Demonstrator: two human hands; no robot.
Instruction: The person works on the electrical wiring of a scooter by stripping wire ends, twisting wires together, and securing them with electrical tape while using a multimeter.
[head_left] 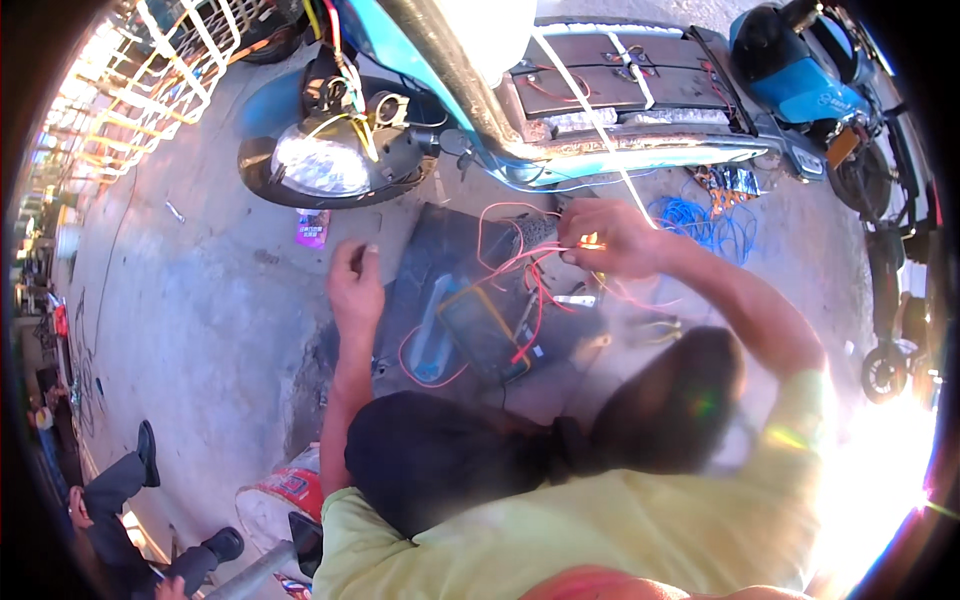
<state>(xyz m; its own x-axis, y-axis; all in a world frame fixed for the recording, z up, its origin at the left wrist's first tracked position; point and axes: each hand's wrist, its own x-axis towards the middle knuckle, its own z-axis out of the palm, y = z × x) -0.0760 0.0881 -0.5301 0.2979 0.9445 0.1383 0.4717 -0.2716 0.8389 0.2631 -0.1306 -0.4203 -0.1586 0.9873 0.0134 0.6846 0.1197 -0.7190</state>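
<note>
Thin red wires (520, 258) run into my right hand (615, 240), whose fingers are closed on them; a bright orange spot shows at its fingertips. My left hand (356, 290) is raised to the left of them, thumb and fingers drawn together; anything pinched there is too small to make out. Between my hands and my knees lies a dark sheet (420, 240). On it are a yellow-edged dark rectangular piece (485, 325), a long bluish translucent object (432, 335) and more loops of red wire.
Ahead stands a partly dismantled light-blue scooter with a headlight (320, 162) and dark battery blocks (610, 85). A tangle of blue wire (705, 225) lies at right. Another blue scooter (810, 90) is far right. A white wire basket (150, 85), a bucket (280, 500) and a person's legs (130, 490) are left.
</note>
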